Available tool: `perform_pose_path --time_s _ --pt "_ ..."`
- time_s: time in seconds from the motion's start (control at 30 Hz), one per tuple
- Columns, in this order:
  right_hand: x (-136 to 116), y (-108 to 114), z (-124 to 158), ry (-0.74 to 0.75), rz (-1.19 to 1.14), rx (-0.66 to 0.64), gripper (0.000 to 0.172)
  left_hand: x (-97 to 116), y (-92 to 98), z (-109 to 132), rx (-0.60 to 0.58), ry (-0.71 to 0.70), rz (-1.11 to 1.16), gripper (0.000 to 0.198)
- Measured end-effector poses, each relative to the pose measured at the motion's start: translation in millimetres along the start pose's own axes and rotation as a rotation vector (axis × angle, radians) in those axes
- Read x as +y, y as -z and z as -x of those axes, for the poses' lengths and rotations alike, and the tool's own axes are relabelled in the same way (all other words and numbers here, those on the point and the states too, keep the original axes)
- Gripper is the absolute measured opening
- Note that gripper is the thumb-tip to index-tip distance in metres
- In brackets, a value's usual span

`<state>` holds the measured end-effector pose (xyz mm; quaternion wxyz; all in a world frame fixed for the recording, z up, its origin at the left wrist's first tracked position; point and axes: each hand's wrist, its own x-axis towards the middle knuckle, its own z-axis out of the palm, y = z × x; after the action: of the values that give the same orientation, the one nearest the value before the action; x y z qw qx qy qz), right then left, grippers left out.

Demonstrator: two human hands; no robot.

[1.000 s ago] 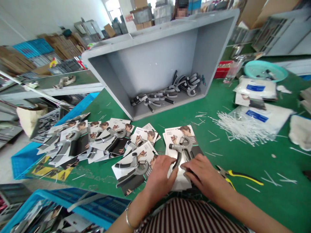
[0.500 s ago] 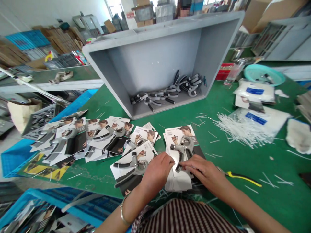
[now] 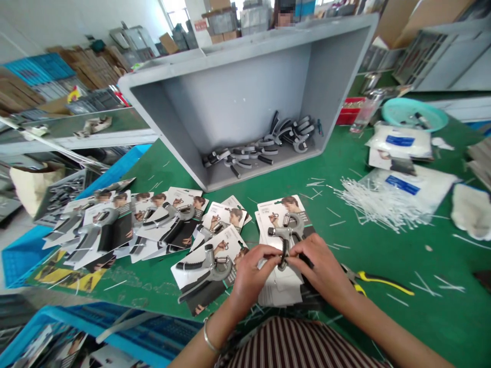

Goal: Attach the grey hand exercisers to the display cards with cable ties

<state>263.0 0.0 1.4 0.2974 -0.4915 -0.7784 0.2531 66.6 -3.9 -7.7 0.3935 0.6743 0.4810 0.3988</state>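
Note:
A grey and black hand grip strengthener (image 3: 288, 230) with a spring lies on a printed backing card (image 3: 264, 207), on top of a stack of cards. My left hand (image 3: 259, 268) and my right hand (image 3: 316, 260) are closed in pinches, their fingertips meeting at the lower end of its black handle. Anything thin between the fingers is hidden. Left of the stack, another hand grip on its card (image 3: 192, 281) lies close to my left hand. Yellow-handled pliers (image 3: 385, 282) rest to the right of my right hand.
A grey bin (image 3: 245, 61) on its side holds several loose hand grips (image 3: 245, 153). White cable ties (image 3: 383, 207) lie piled at right beside plastic bags (image 3: 401, 140) and a turquoise tray (image 3: 437, 120). Carded hand grips (image 3: 103, 225) overlap at left. Below stands a blue crate (image 3: 49, 319).
My left hand has moved right and its fingertips now meet those of my right hand at the handle. The camera view has shifted slightly.

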Motion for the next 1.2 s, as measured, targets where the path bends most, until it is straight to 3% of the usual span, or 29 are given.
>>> perform_pose_path --time_s 0.1,0.23,0.43,0.9,1.2 --pt "0 5 -1 0.084 0.035 -0.048 0.012 -1 0.0 0 0.006 -0.042 0.034 0.012" --pt "0 13 -1 0.119 0.189 -0.109 0.018 -1 -2.1 0 0.054 0.052 -0.007 0.009" --pt "-3 17 -3 0.146 0.353 -0.169 0.020 1 -3.2 -3 0.008 0.084 0.022 0.006" --pt "-2 16 -5 0.153 0.357 -0.151 0.020 7 -0.8 -5 -0.006 0.096 0.040 0.007" --pt "-10 14 -10 0.192 0.331 -0.173 0.024 1 0.8 -4 -0.071 -0.071 0.022 0.007"
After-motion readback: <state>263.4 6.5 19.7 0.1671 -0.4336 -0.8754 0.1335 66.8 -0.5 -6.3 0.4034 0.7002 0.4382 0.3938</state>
